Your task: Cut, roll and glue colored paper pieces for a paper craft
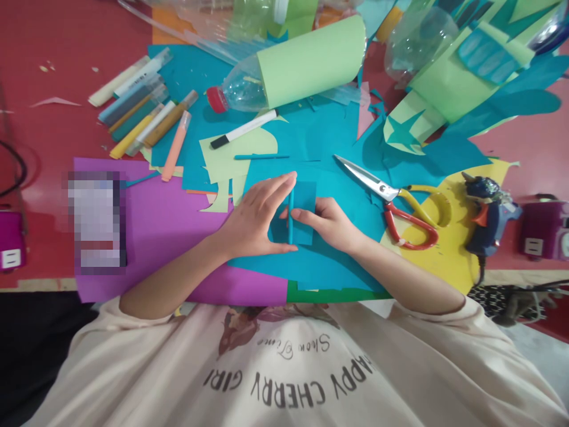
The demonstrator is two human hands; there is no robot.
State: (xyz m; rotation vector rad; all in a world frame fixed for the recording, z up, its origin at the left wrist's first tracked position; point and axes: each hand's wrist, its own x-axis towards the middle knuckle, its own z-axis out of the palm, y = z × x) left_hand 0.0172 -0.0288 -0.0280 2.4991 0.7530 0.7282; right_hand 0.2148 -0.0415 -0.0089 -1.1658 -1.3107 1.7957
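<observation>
A small piece of blue paper (304, 201) with a narrow rolled edge (291, 222) is held just above the blue sheets. My right hand (335, 225) grips it, thumb on top by the roll and the other fingers mostly hidden beneath. On the other side my left hand (255, 219) has thumb and fingers spread wide, their tips near the two ends of the roll; whether they touch it I cannot tell. Beyond the hands lies another thin blue paper roll (262, 157). Scissors (391, 193) with red and yellow handles lie open to the right.
Capped markers (137, 107) lie at the left, above a phone (95, 219) on purple paper (173, 237). A green-wrapped plastic bottle (311, 62) lies at the back, near a black-and-white marker (244, 128). At right are a glue gun (489, 219) and a green paper-covered craft (457, 83).
</observation>
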